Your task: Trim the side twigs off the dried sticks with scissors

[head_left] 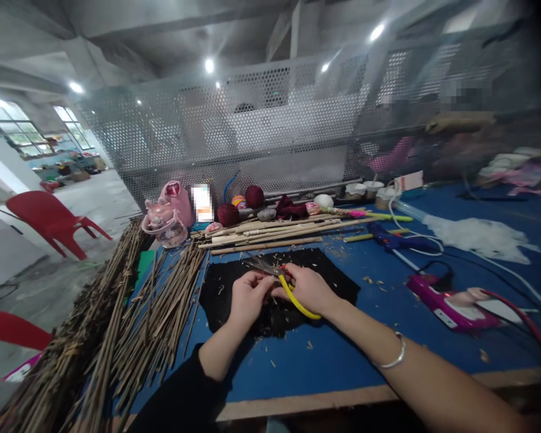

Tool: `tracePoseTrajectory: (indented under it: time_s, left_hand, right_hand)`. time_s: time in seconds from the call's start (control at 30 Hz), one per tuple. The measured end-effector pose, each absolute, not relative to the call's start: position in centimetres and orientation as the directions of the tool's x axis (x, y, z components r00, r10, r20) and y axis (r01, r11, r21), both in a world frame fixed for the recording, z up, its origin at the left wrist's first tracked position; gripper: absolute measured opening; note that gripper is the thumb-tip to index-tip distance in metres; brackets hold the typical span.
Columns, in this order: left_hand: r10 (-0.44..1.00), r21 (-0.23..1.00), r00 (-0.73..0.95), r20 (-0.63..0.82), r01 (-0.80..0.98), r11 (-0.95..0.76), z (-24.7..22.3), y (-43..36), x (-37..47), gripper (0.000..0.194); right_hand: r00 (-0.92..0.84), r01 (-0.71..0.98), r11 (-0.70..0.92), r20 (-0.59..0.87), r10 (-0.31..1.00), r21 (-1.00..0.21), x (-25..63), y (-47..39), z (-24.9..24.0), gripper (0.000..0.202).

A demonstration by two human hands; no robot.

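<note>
My right hand (310,287) grips yellow-handled shears (293,296), their metal blades (264,265) pointing left and away over a black cloth (338,279). My left hand (247,296) is closed just left of the blades, fingertips pinched on something small that I cannot make out. Both hands rest over the cloth, which lies on the blue table (342,355) amid small wood chips. A silver bangle (394,355) sits on my right wrist.
Bundles of thin brown sticks (117,325) cover the table's left side. Pale peeled sticks (279,231) lie behind the cloth. A blue glue gun (394,240), a pink tool (446,304) with cords, white stuffing (478,234), yarn balls (254,196) and pink kettles (169,216) stand around. A perforated metal screen (270,120) backs the table.
</note>
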State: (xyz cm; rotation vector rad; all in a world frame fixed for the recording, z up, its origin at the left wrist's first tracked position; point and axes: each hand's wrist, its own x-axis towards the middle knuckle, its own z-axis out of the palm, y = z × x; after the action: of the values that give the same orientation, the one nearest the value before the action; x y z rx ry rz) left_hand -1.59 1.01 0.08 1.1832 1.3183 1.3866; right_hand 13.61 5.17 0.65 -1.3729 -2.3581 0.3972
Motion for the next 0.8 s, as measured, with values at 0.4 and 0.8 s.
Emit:
tracePoseTrajectory:
  time_s: [0.4, 0.8]
  left_hand:
    - [0.973, 0.989, -0.18, 0.142, -0.024, -0.149, -0.04, 1.04, -1.68, 0.024]
    - [0.991, 0.997, -0.116, 0.07, -0.012, -0.072, -0.19, 0.95, -1.57, 0.029]
  right_hand:
    - [-0.475, 0.779, 0.52, 0.21, 0.854, -0.351, 13.4, 4.67, 1.2, 0.047]
    - [-0.443, 0.754, 0.494, 0.22, 0.869, -0.433, 13.86, 5.42, 0.91, 0.036]
